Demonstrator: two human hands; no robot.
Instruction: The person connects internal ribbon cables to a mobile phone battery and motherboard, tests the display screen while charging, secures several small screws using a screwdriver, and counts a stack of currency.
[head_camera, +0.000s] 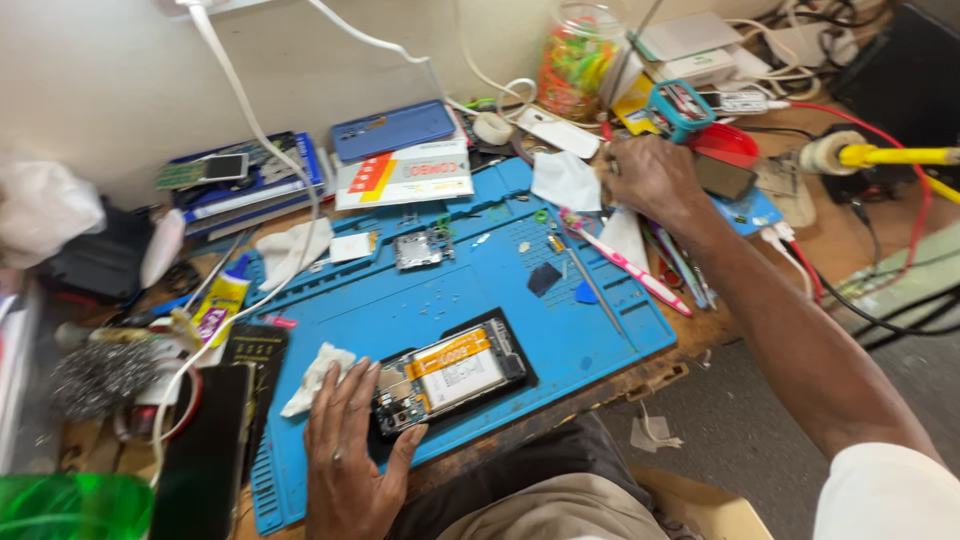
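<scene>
An opened phone (452, 375), its back off and its battery and board showing, lies on the near part of a blue work mat (560, 320). My left hand (345, 450) rests flat on the mat with the fingers spread, touching the phone's left end and lying next to a crumpled white tissue (313, 377). My right hand (652, 180) reaches far back to the mat's right corner among tools, beside a white cloth (566, 180) and a dark phone (725, 177). Whether it grips anything is hidden.
A pink-and-white toothbrush (630, 262), tweezers and picks lie on the mat's right side. A small circuit part (420, 248) sits mid-mat. Boxes, a blue phone case (393, 129), a jar (578, 60), cables and a yellow-handled soldering iron (880, 155) crowd the back. Steel wool (100, 375) is at left.
</scene>
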